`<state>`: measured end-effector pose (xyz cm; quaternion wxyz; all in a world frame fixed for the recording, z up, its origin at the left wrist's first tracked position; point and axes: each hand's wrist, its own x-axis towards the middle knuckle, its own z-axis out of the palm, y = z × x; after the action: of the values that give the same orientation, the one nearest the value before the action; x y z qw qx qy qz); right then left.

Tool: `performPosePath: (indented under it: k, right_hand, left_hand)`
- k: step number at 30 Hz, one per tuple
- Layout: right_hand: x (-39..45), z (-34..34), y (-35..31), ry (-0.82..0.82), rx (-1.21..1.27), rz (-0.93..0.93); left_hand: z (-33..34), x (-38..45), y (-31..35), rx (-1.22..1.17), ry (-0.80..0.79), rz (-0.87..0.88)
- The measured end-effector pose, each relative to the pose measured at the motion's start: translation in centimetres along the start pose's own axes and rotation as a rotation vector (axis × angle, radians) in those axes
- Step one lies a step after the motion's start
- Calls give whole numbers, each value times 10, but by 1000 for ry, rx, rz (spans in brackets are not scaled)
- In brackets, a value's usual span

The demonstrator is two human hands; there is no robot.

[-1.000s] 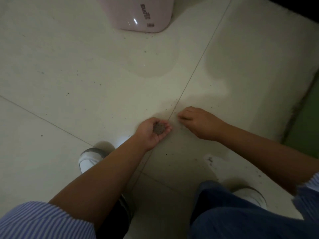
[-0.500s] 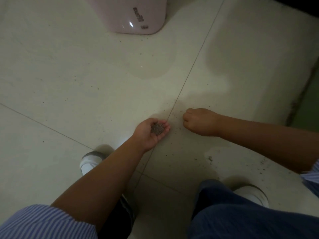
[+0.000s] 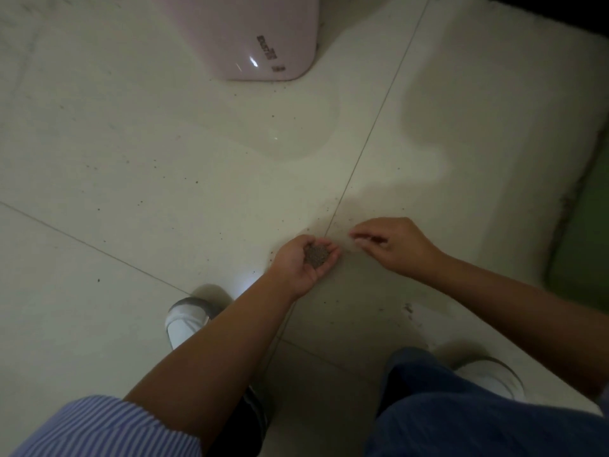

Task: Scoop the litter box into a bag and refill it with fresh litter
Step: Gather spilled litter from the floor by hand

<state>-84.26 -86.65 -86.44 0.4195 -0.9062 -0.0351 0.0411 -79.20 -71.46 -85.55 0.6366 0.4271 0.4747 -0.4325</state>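
Observation:
My left hand (image 3: pixel 301 262) lies palm up low over the pale tiled floor (image 3: pixel 138 153), cupped round a small heap of grey litter grains (image 3: pixel 317 254). My right hand (image 3: pixel 392 246) hovers just to its right, palm down, fingertips drawn together toward the left hand; whether they pinch any grains I cannot tell. Loose dark litter grains (image 3: pixel 329 222) are scattered on the tiles around both hands. A pink plastic litter box (image 3: pixel 263 31) stands at the top of the view, well beyond the hands.
My two white shoes (image 3: pixel 184 319) (image 3: pixel 487 377) and a blue-trousered knee (image 3: pixel 461 407) fill the foreground. A green mat (image 3: pixel 586 232) lies along the right edge. A dark clump (image 3: pixel 408 308) sits on the floor near my right forearm.
My right hand has loosened from a fist and its fingertips now reach toward the cupped left hand. The left hand keeps its heap of litter. The view has shifted slightly.

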Motion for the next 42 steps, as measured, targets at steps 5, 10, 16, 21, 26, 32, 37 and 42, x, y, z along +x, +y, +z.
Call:
performPosePath:
  k: [5, 10, 16, 21, 26, 32, 37, 42]
  right_hand:
    - [-4, -20, 37, 1, -308, -61]
    - [-12, 5, 39, -142, -406, -77]
    - [-11, 25, 33, -11, -448, -91]
    - [-8, 24, 35, -48, -506, -124]
    - [-10, 23, 39, -43, -581, -249]
    - [-5, 20, 33, -78, -590, -166]
    - [-6, 38, -7, 8, -172, -48]
    - [-13, 19, 7, 134, -238, 114]
  left_hand:
    - [2, -2, -5, 48, 14, -15]
    - [-2, -3, -1, 53, 22, -8]
    - [-3, -2, 2, 26, 31, 23]
    - [-1, -1, 0, 44, 33, 19]
    - [-2, 1, 2, 45, 40, 22]
    - [4, -3, 1, 58, 30, 24]
    - [6, 1, 0, 99, -16, 35]
    - [4, 2, -2, 94, -22, -13]
